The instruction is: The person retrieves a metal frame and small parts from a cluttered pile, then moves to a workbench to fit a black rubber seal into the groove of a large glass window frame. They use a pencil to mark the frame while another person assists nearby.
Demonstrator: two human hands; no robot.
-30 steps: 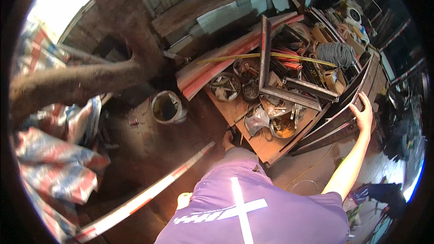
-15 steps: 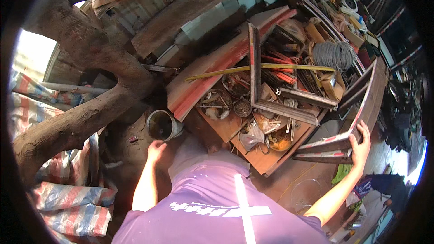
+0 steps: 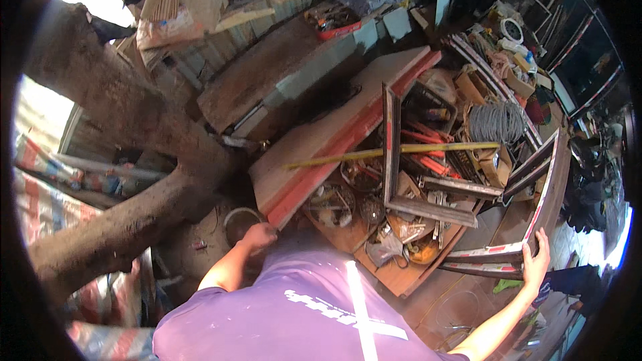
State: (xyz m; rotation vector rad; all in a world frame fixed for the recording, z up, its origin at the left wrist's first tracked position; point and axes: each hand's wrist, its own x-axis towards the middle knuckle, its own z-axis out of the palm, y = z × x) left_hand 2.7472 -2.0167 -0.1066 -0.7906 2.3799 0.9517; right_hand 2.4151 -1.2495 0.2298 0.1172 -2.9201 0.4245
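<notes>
At the right edge of the cluttered table [image 3: 414,281], the right hand [image 3: 535,264] has its grip closed around the corner of a metal frame [image 3: 535,187] that stands tilted on its lower rail, leaning out past the heaped contents. At the table's left front corner, the left hand [image 3: 257,235] is curled with a narrow grip at the end of a red-edged board [image 3: 334,140], just beside a round bucket [image 3: 237,222] on the ground; whether the fingers actually clasp the board cannot be told.

Risks, as judged: the frame is steadied at one corner only, so it could swing or slide off the edge. Its upper rail lies near a long yellow bar [image 3: 394,152] and a second frame [image 3: 394,160] resting loosely on scrap; any shift of one may drag the others down. Sharp metal edges meet bare palms. Reaching wide both ways leaves the person poorly braced.
</notes>
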